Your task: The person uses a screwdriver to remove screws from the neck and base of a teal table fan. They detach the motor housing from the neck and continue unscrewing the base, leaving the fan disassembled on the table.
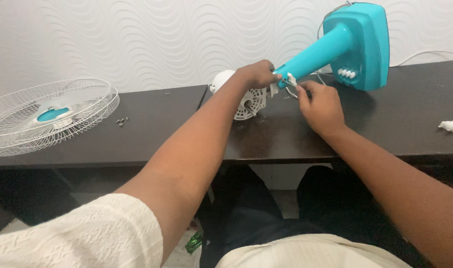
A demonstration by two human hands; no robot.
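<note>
The left hand (258, 73) grips the turquoise plastic fan stand's neck (311, 55), whose long axis rises rightward from the white motor housing (248, 101), while the right hand (320, 106) pinches white wires (292, 85) just below.

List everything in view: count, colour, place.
fan stand: 1, turquoise, lying on the right table, base toward the wall
motor housing: 1, white, at the stand's neck, mid-table
fan grille: 1, white wire with turquoise hub, left table
screws: a few, dark, right of the grille
wad: 1, white, far right table edge
table: 2 dark tops, side by side
left hand: grips the neck joint
right hand: pinches small white part at the joint
</note>
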